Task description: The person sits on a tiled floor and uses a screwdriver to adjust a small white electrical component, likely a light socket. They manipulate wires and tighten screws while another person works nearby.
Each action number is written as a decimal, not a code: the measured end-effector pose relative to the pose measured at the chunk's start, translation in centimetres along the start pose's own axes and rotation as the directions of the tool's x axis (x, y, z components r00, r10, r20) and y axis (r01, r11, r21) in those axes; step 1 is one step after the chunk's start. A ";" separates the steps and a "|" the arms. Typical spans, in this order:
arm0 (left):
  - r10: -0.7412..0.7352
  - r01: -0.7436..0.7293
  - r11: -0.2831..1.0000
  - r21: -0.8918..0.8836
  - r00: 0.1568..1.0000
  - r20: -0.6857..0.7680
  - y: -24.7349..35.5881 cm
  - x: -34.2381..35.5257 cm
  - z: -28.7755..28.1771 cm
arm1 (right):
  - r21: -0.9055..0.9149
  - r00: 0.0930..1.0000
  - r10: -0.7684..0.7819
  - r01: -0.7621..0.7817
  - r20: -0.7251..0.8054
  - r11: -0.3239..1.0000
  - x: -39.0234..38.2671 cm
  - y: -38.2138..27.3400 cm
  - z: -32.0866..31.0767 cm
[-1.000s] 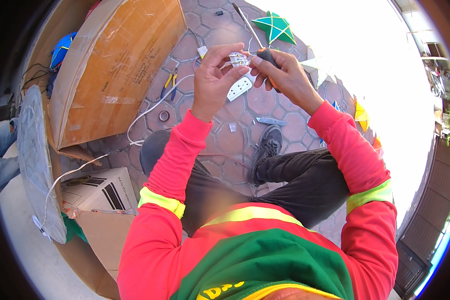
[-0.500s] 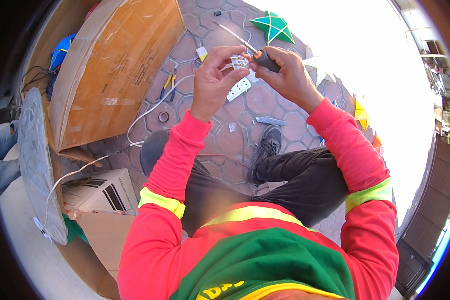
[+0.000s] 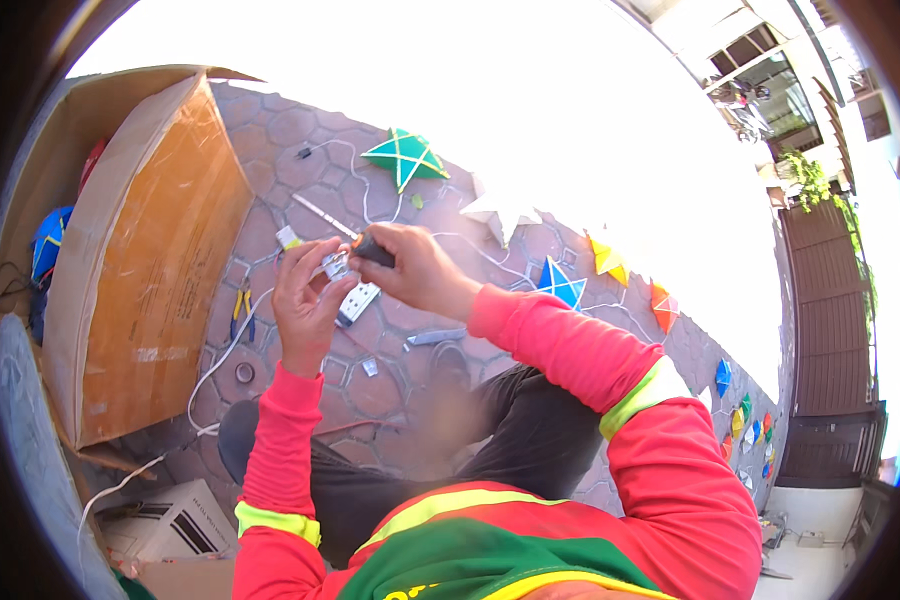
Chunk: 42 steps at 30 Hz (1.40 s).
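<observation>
My left hand (image 3: 305, 305) pinches a small white electrical fitting (image 3: 336, 266) with metal terminals showing. A screwdriver (image 3: 373, 251) with a black and orange handle is in my closed right hand (image 3: 417, 268), right beside the fitting. Its shaft slants away to the upper left, so the tip is clear of the fitting. On the paving below the hands lies a white power strip (image 3: 358, 303), partly covered by them. Nearer to me are a grey utility knife (image 3: 436, 337) and a small whitish piece (image 3: 370, 367).
At left stands a large cardboard box (image 3: 160, 270). Beside it lie pliers (image 3: 242, 312), a tape roll (image 3: 244, 372) and a white cord (image 3: 210, 385). Star lanterns in green (image 3: 406, 158), white (image 3: 502, 215), blue (image 3: 562, 284), yellow (image 3: 607, 260) and orange (image 3: 664, 306) line the paving.
The view has swung to the right, bringing more star lanterns into sight. Both hands still hold the fitting and the screwdriver, close together.
</observation>
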<state>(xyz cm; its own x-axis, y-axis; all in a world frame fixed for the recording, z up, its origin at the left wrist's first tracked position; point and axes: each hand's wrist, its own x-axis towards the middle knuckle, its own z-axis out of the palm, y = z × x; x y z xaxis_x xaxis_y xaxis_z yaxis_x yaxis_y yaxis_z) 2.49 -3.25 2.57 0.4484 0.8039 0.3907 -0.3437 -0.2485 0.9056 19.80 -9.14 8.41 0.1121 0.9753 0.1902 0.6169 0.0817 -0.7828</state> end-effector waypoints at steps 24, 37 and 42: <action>-0.017 0.023 0.995 0.096 0.998 -0.063 0.7 -0.1 -0.3 | 0.177 0.996 -0.073 0.063 0.052 0.982 0.4 0.2 0.6; -0.032 0.035 0.984 0.175 0.999 -0.019 0.6 0.0 -0.1 | 0.251 0.987 0.143 -0.157 0.076 0.955 -0.1 0.8 2.0; -0.262 0.237 0.922 -0.306 0.964 -0.040 -1.6 -0.3 -1.3 | 0.366 0.978 0.160 -0.198 0.132 0.909 0.2 1.0 1.5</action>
<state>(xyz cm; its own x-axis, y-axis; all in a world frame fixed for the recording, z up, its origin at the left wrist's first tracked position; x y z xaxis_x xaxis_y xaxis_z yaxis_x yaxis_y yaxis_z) 1.79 -2.39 0.82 0.4893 0.8619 0.1333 -0.4628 0.1271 0.8773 19.25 -8.53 6.80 0.1057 0.9942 -0.0175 0.2534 -0.0440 -0.9664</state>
